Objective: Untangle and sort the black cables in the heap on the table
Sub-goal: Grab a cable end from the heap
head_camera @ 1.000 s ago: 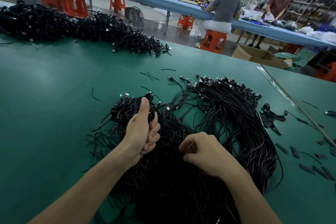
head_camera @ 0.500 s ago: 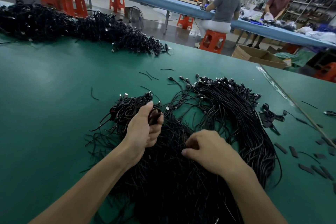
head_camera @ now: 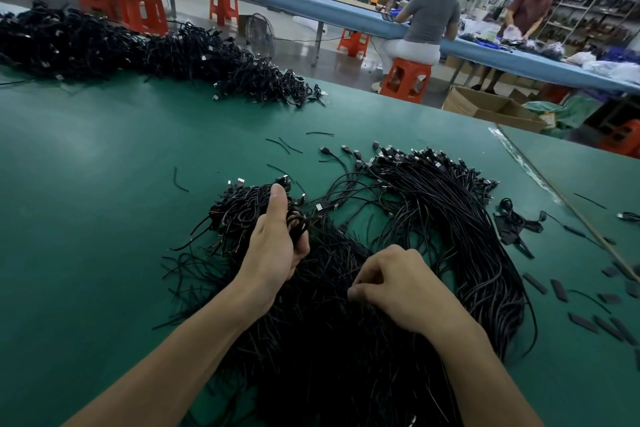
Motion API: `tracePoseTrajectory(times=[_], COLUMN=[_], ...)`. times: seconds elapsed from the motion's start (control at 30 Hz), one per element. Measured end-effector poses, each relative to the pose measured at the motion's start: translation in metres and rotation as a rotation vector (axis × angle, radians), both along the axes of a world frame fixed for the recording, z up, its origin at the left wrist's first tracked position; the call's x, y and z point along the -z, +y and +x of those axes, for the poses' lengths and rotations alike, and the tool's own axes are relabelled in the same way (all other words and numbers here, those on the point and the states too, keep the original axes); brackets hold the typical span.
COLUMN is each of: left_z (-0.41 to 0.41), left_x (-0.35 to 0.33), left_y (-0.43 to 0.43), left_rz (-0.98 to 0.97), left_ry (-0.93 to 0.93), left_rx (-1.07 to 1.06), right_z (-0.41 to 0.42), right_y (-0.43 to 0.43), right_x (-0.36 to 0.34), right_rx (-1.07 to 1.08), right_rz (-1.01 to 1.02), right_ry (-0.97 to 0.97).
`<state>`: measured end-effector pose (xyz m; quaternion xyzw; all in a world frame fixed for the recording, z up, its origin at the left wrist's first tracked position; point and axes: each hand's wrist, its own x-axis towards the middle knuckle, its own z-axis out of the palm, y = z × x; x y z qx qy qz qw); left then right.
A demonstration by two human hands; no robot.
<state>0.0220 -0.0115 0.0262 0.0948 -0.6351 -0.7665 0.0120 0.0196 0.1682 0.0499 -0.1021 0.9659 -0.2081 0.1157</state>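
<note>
A heap of black cables [head_camera: 322,350] lies on the green table [head_camera: 104,204] right in front of me. My left hand [head_camera: 275,246] is closed around a bunch of cables [head_camera: 239,210] at the heap's left side, thumb up. My right hand [head_camera: 394,282] rests on the heap's middle, its fingertips pinched on thin cable strands. A combed-out bundle of cables [head_camera: 457,218] with its plugs fanned at the far end curves along the right of the heap.
A long second pile of black cables [head_camera: 138,52] runs along the table's far left edge. Short black offcuts [head_camera: 561,289] and loose wire bits lie to the right. Two people work at a blue bench [head_camera: 346,14] beyond; orange stools [head_camera: 407,80] and a cardboard box [head_camera: 491,107] stand between.
My left hand has shifted its grip on the bunch, the thumb reaching further over it. My right hand has slid slightly nearer me on the heap, still pinching strands.
</note>
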Motion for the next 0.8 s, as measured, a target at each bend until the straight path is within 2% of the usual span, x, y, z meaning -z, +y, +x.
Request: tracePoseTrajectory(times=[0.17, 0.27, 0.47, 0.53, 0.63, 0.7, 0.8], left_z=[-0.001, 0.002, 0.011, 0.014, 0.019, 0.021, 0.02], left_x=[-0.002, -0.006, -0.014, -0.016, -0.018, -0.018, -0.013], left_y=[-0.001, 0.0, 0.003, 0.003, 0.005, 0.007, 0.009], left_rz=[-0.07, -0.067, -0.005, 0.012, 0.053, 0.105, 0.081], left_ry=[-0.024, -0.056, 0.049, 0.096, 0.147, 0.204, 0.298], left_rx=[0.101, 0.144, 0.316, 0.41, 0.473, 0.5, 0.439], right_z=[0.0, 0.001, 0.007, 0.011, 0.021, 0.024, 0.027], right_y=[0.005, 0.004, -0.018, -0.03, -0.044, -0.047, -0.044], right_x=[-0.014, -0.023, -0.017, -0.015, -0.018, -0.019, -0.023], right_rx=[-0.012, 0.007, 0.182, 0.237, 0.241, 0.216, 0.183], right_rz=[-0.158, -0.4, -0.803, -1.01, -1.292, -1.282, -1.137], right_ry=[0.081, 0.192, 0.432, 0.442, 0.309, 0.307, 0.377])
